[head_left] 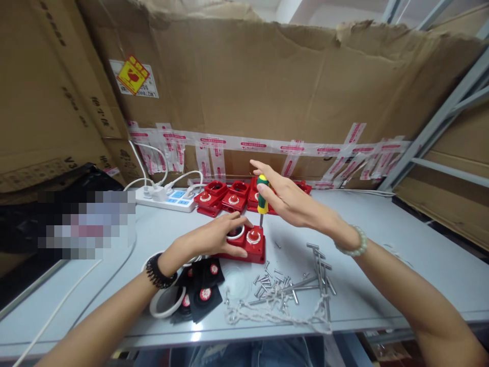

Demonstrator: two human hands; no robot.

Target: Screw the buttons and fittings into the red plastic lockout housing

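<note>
my right hand point(292, 201) had hold of a screwdriver point(263, 206) with a green and yellow handle, the thumb lying on the handle and the fingers stretched out past it; the shaft pointed down, nearly upright, and its tip met the far right corner of a red box point(258, 253) – i could not tell whether it sat in a screw there; my left hand point(221, 235) was clasped over the left part of that box, thumb along the near side and fingers across the top; the box lay on the pale table point(370, 229) in front of me, with a red dome point(253, 235) on its right part and a white ring point(237, 234) beside my fingers.

behind it more red boxes point(234, 199) stood in a row, just right of a white power strip point(179, 205) with plugs in it; nearer me, right of centre, lay loose screws point(263, 290), longer metal rods point(329, 283) and a tangle of white string point(267, 319); to the left of these were black squares point(206, 306) with red and white round marks, a loose white ring next to them – all below my left wrist, which wore a black bracelet point(156, 270); a beaded bracelet point(357, 242) circled my right; taped cardboard point(263, 92) rose behind everything.
</note>
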